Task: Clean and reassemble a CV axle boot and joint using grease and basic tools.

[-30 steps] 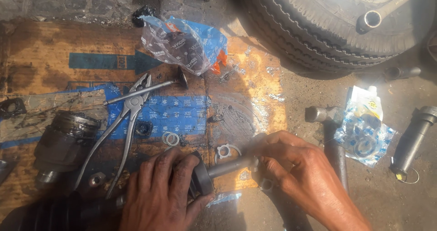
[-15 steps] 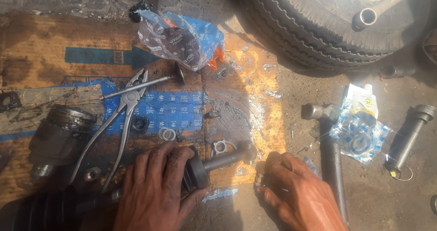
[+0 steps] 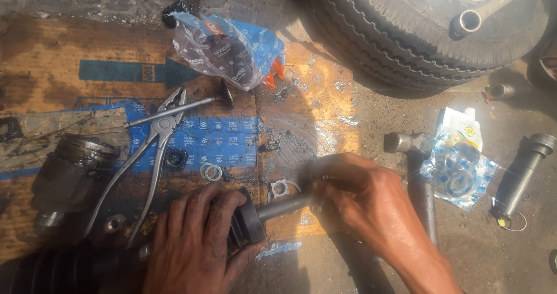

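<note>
Gripping a black rubber boot (image 3: 246,224) at 6 o'clock, the left hand (image 3: 194,242) wraps it fully. Right hand (image 3: 371,204), at 4 o'clock, closes around the far end of the shaft (image 3: 284,206) that runs out of the boot. Washer (image 3: 284,188) just above the shaft. Pliers (image 3: 154,155) at 9 o'clock on stained cardboard (image 3: 58,56). Plastic bag (image 3: 232,47) at 11 o'clock. Tyre (image 3: 406,33) at 1 o'clock. Hammer (image 3: 415,172) just right of the right hand.
</note>
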